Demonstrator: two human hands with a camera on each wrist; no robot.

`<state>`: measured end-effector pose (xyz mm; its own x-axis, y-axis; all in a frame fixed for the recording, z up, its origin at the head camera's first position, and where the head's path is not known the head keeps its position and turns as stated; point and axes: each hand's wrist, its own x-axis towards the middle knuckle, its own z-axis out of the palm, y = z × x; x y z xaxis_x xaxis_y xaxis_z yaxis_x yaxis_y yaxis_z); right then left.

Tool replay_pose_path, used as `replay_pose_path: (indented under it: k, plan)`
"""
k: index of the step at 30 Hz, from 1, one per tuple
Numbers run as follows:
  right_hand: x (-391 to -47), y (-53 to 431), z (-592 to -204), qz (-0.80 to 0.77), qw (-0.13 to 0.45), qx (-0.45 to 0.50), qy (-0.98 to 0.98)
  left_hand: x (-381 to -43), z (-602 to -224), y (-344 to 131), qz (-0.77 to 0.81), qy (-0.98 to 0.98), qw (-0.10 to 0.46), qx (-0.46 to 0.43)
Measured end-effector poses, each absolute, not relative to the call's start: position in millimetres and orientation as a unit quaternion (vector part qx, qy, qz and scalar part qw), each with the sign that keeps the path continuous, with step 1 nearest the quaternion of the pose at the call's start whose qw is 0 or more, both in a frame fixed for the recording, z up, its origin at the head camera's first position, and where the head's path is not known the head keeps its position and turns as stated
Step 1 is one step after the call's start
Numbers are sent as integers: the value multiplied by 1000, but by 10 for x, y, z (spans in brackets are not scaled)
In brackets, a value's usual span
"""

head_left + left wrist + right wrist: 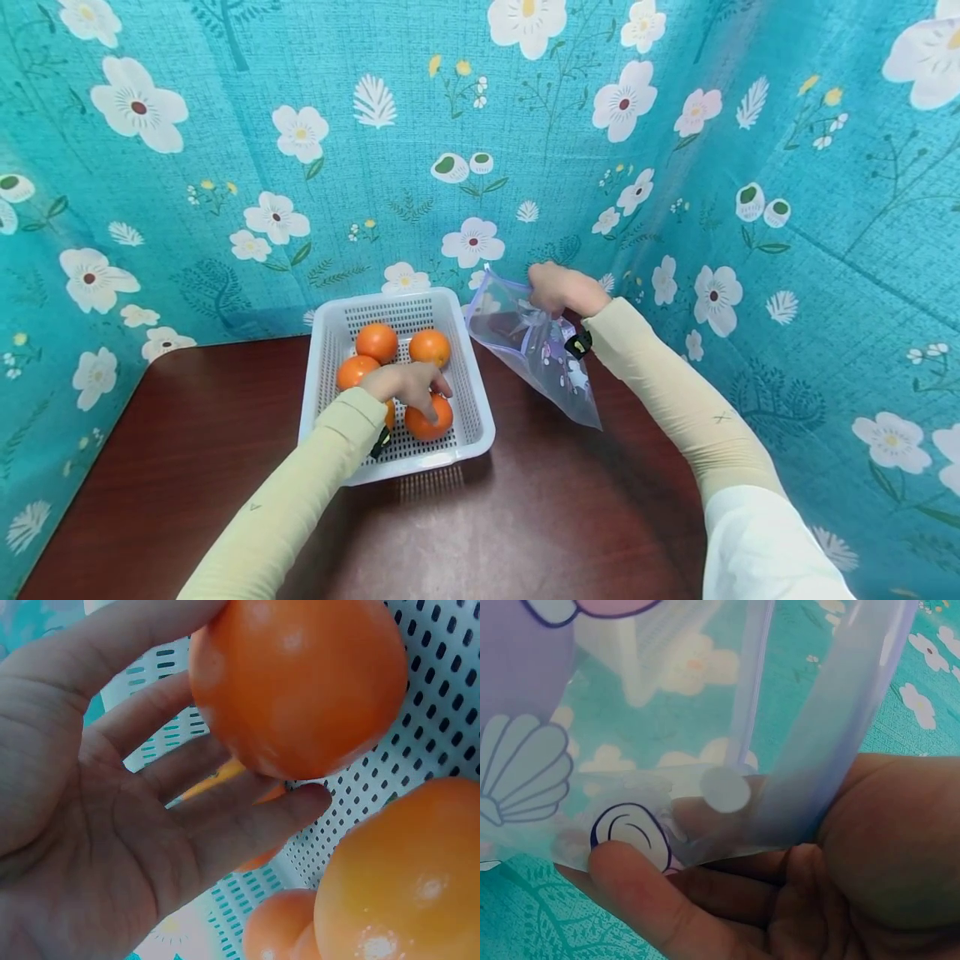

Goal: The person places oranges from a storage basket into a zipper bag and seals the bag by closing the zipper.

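One orange (429, 419) in near half of basket (411, 470), touched by straight-fingered left hand (405, 385); presumably firm, smooth, weighty, best cupped round its sides. Right of basket: limp bag (555, 367), pinched in right hand (562, 287).

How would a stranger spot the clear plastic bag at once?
On the dark brown table, find the white perforated plastic basket. Just right of it, the bare right hand grips the clear lilac-edged plastic bag. Unlike the basket, it's see-through and printed with a shell.
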<state>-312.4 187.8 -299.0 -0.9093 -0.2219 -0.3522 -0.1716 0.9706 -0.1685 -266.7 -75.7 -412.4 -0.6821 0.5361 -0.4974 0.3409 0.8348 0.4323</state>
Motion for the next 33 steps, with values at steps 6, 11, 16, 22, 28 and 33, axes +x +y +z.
replay_pose_path:
  k: [6, 11, 16, 22, 28, 33]
  plan:
    - [-3132, 1878, -3015, -71, 182, -108, 975, -2640, -4120, -744, 125, 910, 319, 233]
    - [-3128, 1881, -3023, -77, 184, -104, 974, -2628, -4111, -746, 114, 912, 324, 223]
    - [-3123, 1886, -3031, -75, 178, -107, 975, -2621, -4107, -748, 101, 910, 332, 228]
    - [-3123, 1892, -3053, -74, 180, -107, 975, -2623, -4102, -754, 96, 912, 329, 226]
    - [-3136, 1889, -3059, -72, 191, -109, 973, -2631, -4117, -787, 92, 920, 313, 219]
    - [-3136, 1903, -3053, -73, 202, -100, 972, -2627, -4126, -797, 123, 917, 307, 222]
